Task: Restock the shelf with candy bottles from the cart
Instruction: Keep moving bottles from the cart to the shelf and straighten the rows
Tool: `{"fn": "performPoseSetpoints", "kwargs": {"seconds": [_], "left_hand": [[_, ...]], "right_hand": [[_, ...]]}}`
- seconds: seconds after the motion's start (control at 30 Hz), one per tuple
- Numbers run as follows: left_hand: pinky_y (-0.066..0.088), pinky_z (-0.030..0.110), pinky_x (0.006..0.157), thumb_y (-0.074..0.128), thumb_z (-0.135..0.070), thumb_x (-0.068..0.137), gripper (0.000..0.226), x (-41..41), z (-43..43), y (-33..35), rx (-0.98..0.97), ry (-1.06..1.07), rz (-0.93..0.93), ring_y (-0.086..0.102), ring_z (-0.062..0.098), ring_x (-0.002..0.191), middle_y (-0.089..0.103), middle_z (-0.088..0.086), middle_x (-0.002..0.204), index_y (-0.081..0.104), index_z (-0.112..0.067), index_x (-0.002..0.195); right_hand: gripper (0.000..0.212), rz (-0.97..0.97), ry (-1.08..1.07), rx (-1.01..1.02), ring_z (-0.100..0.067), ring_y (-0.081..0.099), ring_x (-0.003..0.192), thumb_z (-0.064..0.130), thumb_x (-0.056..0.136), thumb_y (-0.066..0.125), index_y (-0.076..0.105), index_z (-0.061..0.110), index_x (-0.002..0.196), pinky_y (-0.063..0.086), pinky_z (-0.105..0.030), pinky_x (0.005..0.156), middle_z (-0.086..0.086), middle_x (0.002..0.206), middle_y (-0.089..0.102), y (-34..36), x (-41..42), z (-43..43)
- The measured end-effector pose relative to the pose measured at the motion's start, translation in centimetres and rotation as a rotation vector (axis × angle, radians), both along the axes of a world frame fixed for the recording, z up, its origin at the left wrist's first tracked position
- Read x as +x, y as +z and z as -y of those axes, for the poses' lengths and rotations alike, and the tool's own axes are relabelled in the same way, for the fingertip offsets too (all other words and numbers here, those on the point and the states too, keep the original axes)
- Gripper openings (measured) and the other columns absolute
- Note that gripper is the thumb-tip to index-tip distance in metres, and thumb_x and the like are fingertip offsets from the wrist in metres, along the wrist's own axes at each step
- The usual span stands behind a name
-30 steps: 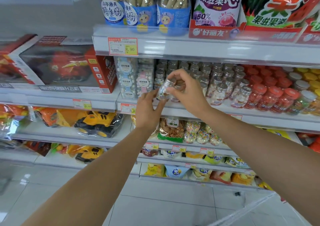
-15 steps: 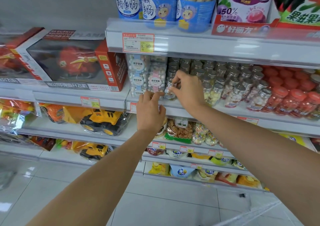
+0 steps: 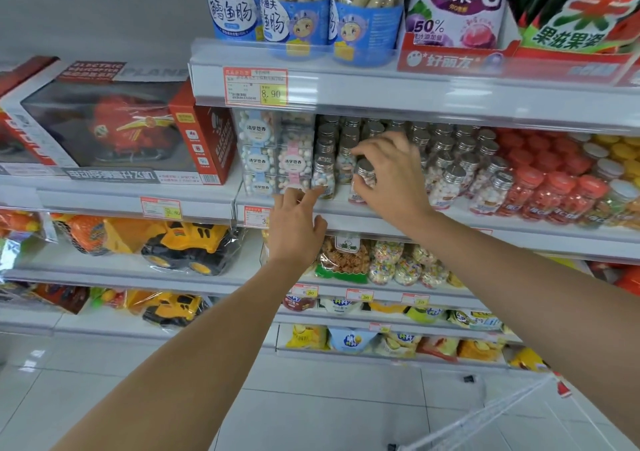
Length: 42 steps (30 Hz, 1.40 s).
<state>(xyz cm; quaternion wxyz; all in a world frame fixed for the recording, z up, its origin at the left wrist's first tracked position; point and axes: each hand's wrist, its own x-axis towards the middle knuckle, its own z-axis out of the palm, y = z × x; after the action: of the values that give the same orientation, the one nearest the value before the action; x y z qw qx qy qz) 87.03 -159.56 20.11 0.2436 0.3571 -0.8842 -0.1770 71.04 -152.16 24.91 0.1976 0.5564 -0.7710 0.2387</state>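
Note:
Rows of clear candy bottles with silver caps (image 3: pixel 450 180) fill the middle shelf (image 3: pixel 381 217). My right hand (image 3: pixel 394 177) reaches over the shelf front and grips one silver-capped candy bottle (image 3: pixel 364 179) that stands or hovers at the front row; its base is hidden by my fingers. Just to its left stands another front-row bottle (image 3: pixel 323 177). My left hand (image 3: pixel 296 224) is below the shelf lip with its index finger stretched up to that bottle's base, holding nothing.
Stacked clear candy boxes (image 3: pixel 273 156) sit left of the bottles, and red-capped bottles (image 3: pixel 554 191) stand to the right. A boxed red toy (image 3: pixel 114 128) is further left. Snack bags fill the lower shelves. The cart's wire rim (image 3: pixel 485 416) shows at bottom right.
My right hand carried bottles from mid-air onto the shelf front. One bottle now stands at the left of the row, and the hand has shifted right, gripping another. My left hand dropped slightly.

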Motion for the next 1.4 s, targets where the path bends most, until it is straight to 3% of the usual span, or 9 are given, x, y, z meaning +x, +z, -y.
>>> {"fn": "performPoseSetpoints", "kwargs": {"seconds": [0.1, 0.3, 0.43, 0.63, 0.83, 1.03, 1.3, 1.4], "left_hand": [[0.036, 0.035, 0.097, 0.054, -0.014, 0.090, 0.052, -0.4, -0.3, 0.0, 0.021, -0.006, 0.022, 0.042, 0.027, 0.111, 0.050, 0.010, 0.118, 0.047, -0.021, 0.141], [0.035, 0.036, 0.099, 0.055, -0.014, 0.090, 0.052, -0.7, -0.6, 0.1, 0.054, -0.018, 0.031, 0.041, 0.028, 0.116, 0.049, 0.011, 0.123, 0.045, -0.020, 0.141], [0.038, 0.037, 0.096, 0.054, -0.011, 0.090, 0.044, -0.9, -1.0, 0.3, 0.035, -0.044, -0.003, 0.044, 0.029, 0.113, 0.052, 0.012, 0.120, 0.052, -0.014, 0.133], [0.042, 0.036, 0.090, 0.053, -0.003, 0.087, 0.036, -3.1, -3.4, 1.3, -0.046, -0.132, -0.181, 0.049, 0.026, 0.104, 0.057, 0.009, 0.111, 0.056, -0.010, 0.122], [0.043, 0.042, 0.092, 0.055, -0.006, 0.087, 0.037, -6.7, -5.9, 1.6, -0.015, -0.161, -0.167, 0.048, 0.031, 0.109, 0.050, 0.015, 0.119, 0.052, -0.007, 0.124], [0.040, 0.037, 0.091, 0.056, -0.005, 0.085, 0.033, -8.6, -7.3, 1.3, -0.045, -0.188, -0.131, 0.045, 0.028, 0.107, 0.049, 0.013, 0.114, 0.055, -0.009, 0.119], [0.039, 0.036, 0.090, 0.053, -0.006, 0.087, 0.041, -10.6, -8.2, 1.3, -0.067, -0.227, -0.096, 0.045, 0.028, 0.107, 0.050, 0.012, 0.118, 0.052, -0.011, 0.127], [0.039, 0.036, 0.089, 0.052, -0.006, 0.087, 0.043, -10.9, -8.4, 1.3, -0.072, -0.234, -0.086, 0.045, 0.029, 0.107, 0.050, 0.013, 0.118, 0.051, -0.012, 0.129]], "right_hand": [[0.041, -0.058, -0.054, 0.101, -0.027, 0.044, 0.125, 0.028, 0.078, 0.068, 0.065, 0.022, 0.119, 0.021, -0.038, 0.096, 0.000, 0.119, 0.066, -0.7, -0.2, -0.4], [0.038, -0.045, -0.060, 0.077, -0.029, 0.048, 0.118, 0.020, 0.079, 0.075, 0.066, 0.021, 0.115, 0.019, -0.037, 0.092, -0.002, 0.108, 0.067, -0.7, 0.0, -0.3], [0.030, -0.035, 0.054, -0.033, -0.025, 0.052, 0.107, 0.026, 0.082, 0.071, 0.064, 0.022, 0.111, 0.024, -0.034, 0.087, 0.000, 0.105, 0.062, -0.3, 0.1, -1.1], [0.030, 0.211, 0.174, -0.155, -0.014, 0.056, 0.087, 0.014, 0.087, 0.061, 0.060, 0.010, 0.117, 0.045, -0.027, 0.074, -0.005, 0.107, 0.056, 0.6, -1.8, -5.6], [0.028, 0.351, 0.082, -0.231, 0.001, 0.048, 0.077, 0.009, 0.082, 0.063, 0.062, 0.010, 0.110, 0.043, -0.019, 0.070, -0.002, 0.101, 0.055, 0.8, -5.1, -10.1], [0.030, 0.306, -0.101, -0.203, -0.013, 0.053, 0.079, 0.012, 0.072, 0.061, 0.062, 0.016, 0.103, 0.045, -0.031, 0.068, 0.001, 0.098, 0.054, 0.0, -7.6, -12.7], [0.030, 0.215, -0.134, -0.095, -0.011, 0.049, 0.077, 0.008, 0.085, 0.059, 0.064, 0.016, 0.113, 0.040, -0.027, 0.064, -0.002, 0.110, 0.060, -0.7, -9.6, -13.3], [0.029, 0.179, -0.139, -0.084, -0.021, 0.056, 0.090, 0.007, 0.087, 0.061, 0.063, 0.016, 0.114, 0.044, -0.032, 0.071, -0.003, 0.110, 0.062, -0.8, -10.0, -13.2]]}}
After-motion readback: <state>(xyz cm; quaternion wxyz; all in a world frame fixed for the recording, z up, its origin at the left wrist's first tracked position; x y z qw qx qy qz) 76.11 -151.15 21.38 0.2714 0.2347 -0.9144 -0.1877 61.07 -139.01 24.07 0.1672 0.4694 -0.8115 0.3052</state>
